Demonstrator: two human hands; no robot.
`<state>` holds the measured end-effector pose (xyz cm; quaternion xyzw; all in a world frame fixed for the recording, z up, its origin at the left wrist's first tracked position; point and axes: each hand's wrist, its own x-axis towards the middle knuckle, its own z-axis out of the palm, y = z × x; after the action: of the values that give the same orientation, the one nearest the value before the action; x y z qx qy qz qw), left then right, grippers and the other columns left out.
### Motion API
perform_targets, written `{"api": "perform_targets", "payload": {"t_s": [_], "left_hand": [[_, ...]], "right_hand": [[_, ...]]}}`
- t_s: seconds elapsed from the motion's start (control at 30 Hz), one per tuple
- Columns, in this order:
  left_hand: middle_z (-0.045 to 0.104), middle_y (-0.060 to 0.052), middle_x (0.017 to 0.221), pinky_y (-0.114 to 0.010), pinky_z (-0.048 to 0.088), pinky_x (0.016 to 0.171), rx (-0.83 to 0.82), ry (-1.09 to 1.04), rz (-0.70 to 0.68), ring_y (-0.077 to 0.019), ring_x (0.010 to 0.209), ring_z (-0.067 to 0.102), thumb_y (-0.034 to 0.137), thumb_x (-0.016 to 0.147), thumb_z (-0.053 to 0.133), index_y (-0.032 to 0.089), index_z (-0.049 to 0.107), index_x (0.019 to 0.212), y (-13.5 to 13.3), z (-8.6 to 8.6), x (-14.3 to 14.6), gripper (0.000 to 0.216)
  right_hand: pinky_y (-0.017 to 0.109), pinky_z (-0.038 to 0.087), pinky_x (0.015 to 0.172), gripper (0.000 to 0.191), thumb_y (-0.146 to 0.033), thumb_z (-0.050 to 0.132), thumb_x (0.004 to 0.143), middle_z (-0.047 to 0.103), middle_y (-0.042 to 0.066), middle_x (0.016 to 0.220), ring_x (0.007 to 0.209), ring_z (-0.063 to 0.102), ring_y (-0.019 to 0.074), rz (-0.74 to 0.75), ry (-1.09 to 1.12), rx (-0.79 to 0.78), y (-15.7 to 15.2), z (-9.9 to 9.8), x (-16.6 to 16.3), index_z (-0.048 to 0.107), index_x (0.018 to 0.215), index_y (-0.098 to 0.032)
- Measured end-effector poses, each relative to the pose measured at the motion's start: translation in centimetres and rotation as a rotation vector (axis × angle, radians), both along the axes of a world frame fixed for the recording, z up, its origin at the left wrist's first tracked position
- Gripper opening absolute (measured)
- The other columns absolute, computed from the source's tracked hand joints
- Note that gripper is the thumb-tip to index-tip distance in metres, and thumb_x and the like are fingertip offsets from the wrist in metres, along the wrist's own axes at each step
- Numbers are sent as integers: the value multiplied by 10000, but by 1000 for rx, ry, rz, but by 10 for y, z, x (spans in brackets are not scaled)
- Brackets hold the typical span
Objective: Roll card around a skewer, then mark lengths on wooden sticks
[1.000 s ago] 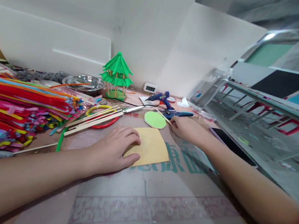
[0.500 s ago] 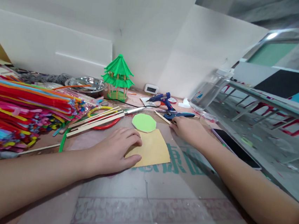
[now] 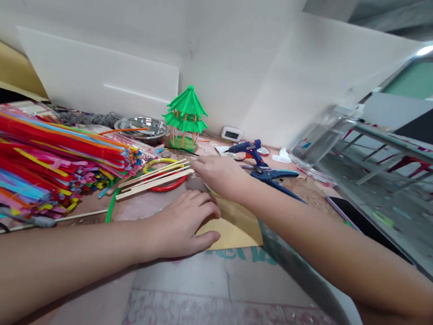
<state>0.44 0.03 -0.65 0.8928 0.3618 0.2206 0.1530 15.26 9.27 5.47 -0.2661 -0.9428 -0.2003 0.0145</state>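
My left hand (image 3: 185,224) lies on the left part of a yellow sheet of card (image 3: 237,223), thumb apart and fingers loosely curved, gripping nothing. Across the far side of the card reaches my right hand (image 3: 221,175), its fingers drawn together at the ends of several pale wooden sticks (image 3: 151,184). What those fingers hold, if anything, is hidden. The light green octagon and the scissors cannot be seen behind this hand. A red ring-like piece (image 3: 170,186) shows beside the sticks.
Bundles of coloured pipe cleaners (image 3: 52,157) fill the left side. Behind stand a green two-tiered pavilion model (image 3: 185,121), a metal bowl (image 3: 145,127) and a small digital clock (image 3: 231,133). A blue glue gun (image 3: 250,149), blue-handled pliers (image 3: 274,176) and a phone (image 3: 367,225) lie right.
My right hand has moved left from beside the pliers to the stick ends, covering the green octagon. My left hand stays on the card. The view has turned slightly left.
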Motion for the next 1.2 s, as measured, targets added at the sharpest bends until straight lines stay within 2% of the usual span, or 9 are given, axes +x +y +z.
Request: {"api": "perform_targets", "payload": {"t_s": [0.2, 0.37, 0.43, 0.53, 0.6, 0.73, 1.0, 1.1, 1.2], "left_hand": [[642, -96, 1211, -492, 469, 1041, -2, 18, 3, -293, 1172, 559, 394, 922, 616, 189, 636, 1139, -1, 1, 1, 300], [646, -106, 1191, -494, 478, 1030, 4, 26, 6, -296, 1149, 571, 407, 919, 615, 178, 644, 1137, -1, 2, 0, 318], [643, -108, 1204, -483, 474, 1048, 7, 1, 0, -292, 1171, 567, 403, 914, 623, 178, 643, 1135, 0, 1, 0, 316], [636, -117, 1231, -487, 455, 1080, 11, -11, -16, -296, 1213, 550, 393, 912, 626, 178, 637, 1137, 1, 0, 0, 311], [632, -119, 1233, -494, 451, 1083, 10, -6, -23, -296, 1209, 551, 392, 916, 619, 181, 636, 1115, 1, 0, 0, 291], [628, -112, 1213, -495, 459, 1060, 7, -8, -26, -288, 1169, 561, 387, 923, 610, 190, 624, 1100, 1, 1, 0, 266], [630, -95, 1204, -481, 459, 1044, -11, -6, -47, -274, 1156, 562, 408, 948, 579, 210, 625, 1119, 0, 5, 0, 266], [624, -100, 1210, -487, 455, 1047, -15, 23, -28, -282, 1168, 555, 421, 944, 572, 204, 622, 1136, 0, 4, 0, 294], [609, -110, 1249, -497, 440, 1069, -10, 56, -21, -296, 1206, 539, 402, 919, 586, 194, 612, 1185, 0, 3, 0, 338]], "right_hand": [[353, 388, 720, 242, -121, 426, 1021, 709, 154, 1035, 919, 654, 257, 134, -178, 34, 8, -6, -21, 664, 1051, -88], [313, 390, 691, 166, -99, 471, 955, 712, 123, 932, 814, 622, 201, -37, 196, -142, 9, -6, -8, 633, 991, -110], [272, 397, 636, 110, -99, 517, 883, 687, 50, 804, 698, 597, 155, -122, 490, -430, 4, -2, 4, 598, 941, -145], [228, 411, 534, 20, -190, 537, 876, 652, -12, 679, 532, 555, 108, -124, 866, -1127, -12, 6, 28, 536, 893, -180], [214, 415, 487, 135, -309, 545, 923, 674, 1, 658, 485, 556, 101, -79, 1034, -1497, -27, 9, 45, 531, 885, -180], [179, 366, 433, 258, -417, 583, 955, 687, 9, 610, 435, 532, 86, -38, 1173, -1752, -54, 8, 66, 531, 863, -182], [178, 305, 419, 235, -396, 592, 935, 671, -18, 582, 402, 472, 81, -80, 1230, -1802, -75, -10, 76, 450, 883, -216], [197, 352, 455, 340, -502, 653, 906, 657, -23, 595, 440, 493, 87, -114, 1206, -1598, -72, -15, 82, 486, 875, -207], [217, 395, 518, 360, -519, 687, 888, 642, -16, 623, 523, 530, 102, -218, 1088, -1224, -69, -15, 90, 542, 849, -191]]}}
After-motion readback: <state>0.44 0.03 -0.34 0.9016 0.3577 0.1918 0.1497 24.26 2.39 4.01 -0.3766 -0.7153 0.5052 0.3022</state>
